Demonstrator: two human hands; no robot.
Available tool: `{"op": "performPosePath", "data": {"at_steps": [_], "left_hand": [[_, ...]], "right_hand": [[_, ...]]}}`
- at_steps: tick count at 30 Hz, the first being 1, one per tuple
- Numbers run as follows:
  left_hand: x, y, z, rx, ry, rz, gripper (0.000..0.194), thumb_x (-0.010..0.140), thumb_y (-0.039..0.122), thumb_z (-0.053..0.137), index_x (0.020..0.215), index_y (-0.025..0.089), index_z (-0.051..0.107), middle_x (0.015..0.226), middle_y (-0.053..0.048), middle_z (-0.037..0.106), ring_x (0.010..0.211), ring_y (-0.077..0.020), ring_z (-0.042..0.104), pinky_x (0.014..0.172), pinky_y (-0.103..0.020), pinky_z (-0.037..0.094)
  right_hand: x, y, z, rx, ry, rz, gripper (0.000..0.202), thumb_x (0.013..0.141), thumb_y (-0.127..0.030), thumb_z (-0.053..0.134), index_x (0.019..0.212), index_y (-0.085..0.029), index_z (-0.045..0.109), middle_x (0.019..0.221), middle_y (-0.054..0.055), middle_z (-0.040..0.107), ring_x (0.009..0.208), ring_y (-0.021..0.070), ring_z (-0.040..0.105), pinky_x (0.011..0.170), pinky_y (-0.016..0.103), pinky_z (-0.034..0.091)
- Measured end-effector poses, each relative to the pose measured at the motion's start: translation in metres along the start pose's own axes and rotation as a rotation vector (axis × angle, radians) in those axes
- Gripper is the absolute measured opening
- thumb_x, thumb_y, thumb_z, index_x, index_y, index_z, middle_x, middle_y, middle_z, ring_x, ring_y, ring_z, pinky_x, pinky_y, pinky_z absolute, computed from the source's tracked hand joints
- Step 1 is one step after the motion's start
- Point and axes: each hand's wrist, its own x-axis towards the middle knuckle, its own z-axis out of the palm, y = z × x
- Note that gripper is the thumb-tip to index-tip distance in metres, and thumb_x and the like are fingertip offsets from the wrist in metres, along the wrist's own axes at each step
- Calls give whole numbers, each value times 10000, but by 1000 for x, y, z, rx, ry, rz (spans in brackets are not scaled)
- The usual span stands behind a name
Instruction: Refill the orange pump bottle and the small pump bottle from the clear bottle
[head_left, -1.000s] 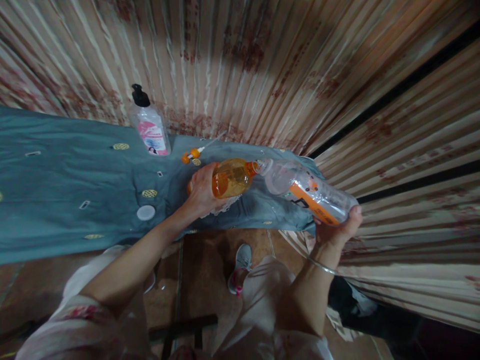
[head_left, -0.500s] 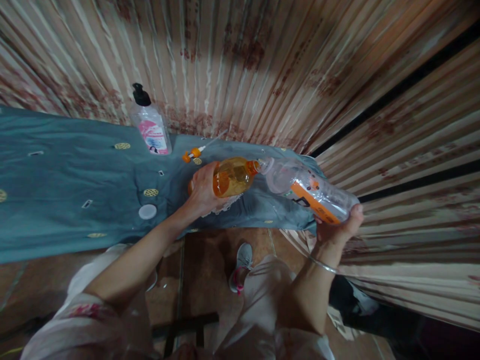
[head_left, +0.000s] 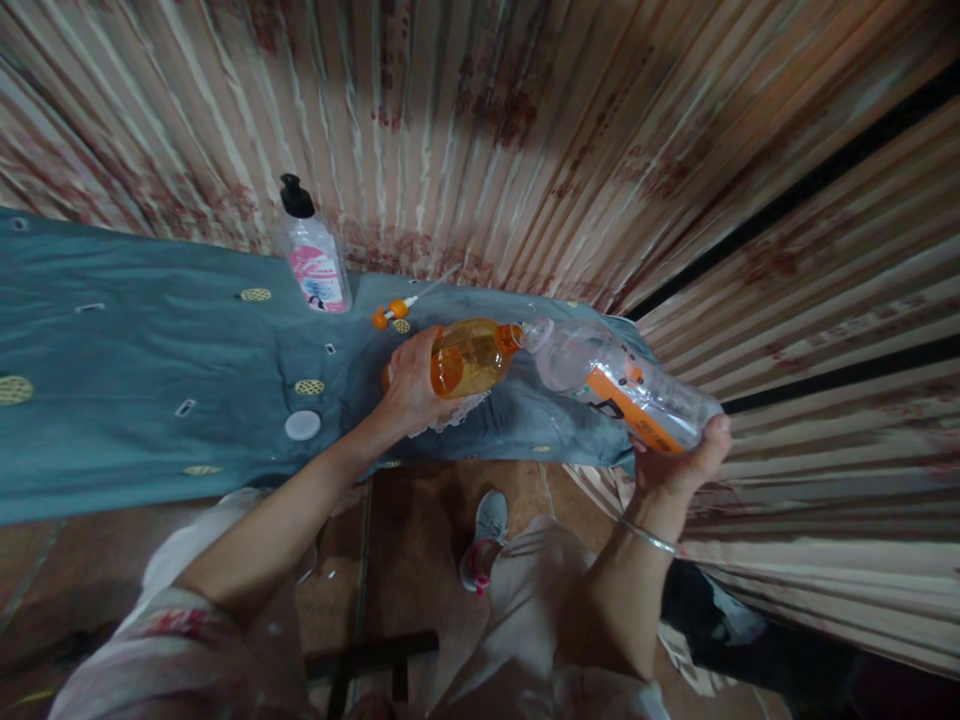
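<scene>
My left hand [head_left: 417,385] is wrapped round an amber plastic bottle [head_left: 476,358], its open orange neck pointing right. In my right hand [head_left: 681,455] is a large clear plastic bottle [head_left: 574,360] with an orange label, gripped near its base. This bottle is tilted, its mouth down to the left against the amber bottle's neck; whether liquid flows between them I cannot make out. Behind my left hand lies an orange pump head [head_left: 391,312] with a thin clear tube. A round white cap [head_left: 303,425] rests on the cloth to the left of that hand.
Teal patterned cloth [head_left: 150,370] covers the long surface before me. A clear pump bottle with a pink label [head_left: 319,268] stands at its back. Pleated curtains [head_left: 420,130] hang behind and to the right. Tiled floor [head_left: 405,540] shows below the front edge.
Both hands hold the two bottles mouth to mouth as before. The whole view has shifted slightly, so everything appears a little further right and lower.
</scene>
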Motion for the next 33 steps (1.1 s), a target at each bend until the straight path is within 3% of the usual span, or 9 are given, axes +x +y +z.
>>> {"op": "performPosePath", "data": {"at_steps": [6, 26, 33], "left_hand": [[0, 3, -1, -1, -4, -3, 995, 582, 368, 905, 1436, 181, 431, 1431, -182, 620, 1341, -431, 584, 1187, -618, 420], [-1, 4, 0, -4, 19, -1, 964, 606, 428, 887, 1426, 211, 430, 1415, -167, 633, 1316, -415, 611, 1169, -623, 434], [1, 8, -2, 3, 26, -10, 926, 603, 453, 889, 1386, 190, 470, 1378, -170, 657, 1289, -416, 627, 1136, -598, 470]], "right_hand": [[0, -2, 0, -10, -1, -5, 590, 714, -682, 644, 1037, -196, 726, 828, 47, 605, 566, 141, 449, 414, 221, 276], [1, -2, 0, 4, -25, -26, 504, 678, -682, 677, 879, -219, 669, 780, 13, 563, 517, 127, 470, 325, 212, 267], [0, -3, 0, -9, -8, -10, 567, 701, -674, 644, 1008, -201, 704, 804, 38, 587, 546, 137, 454, 381, 227, 252]]}}
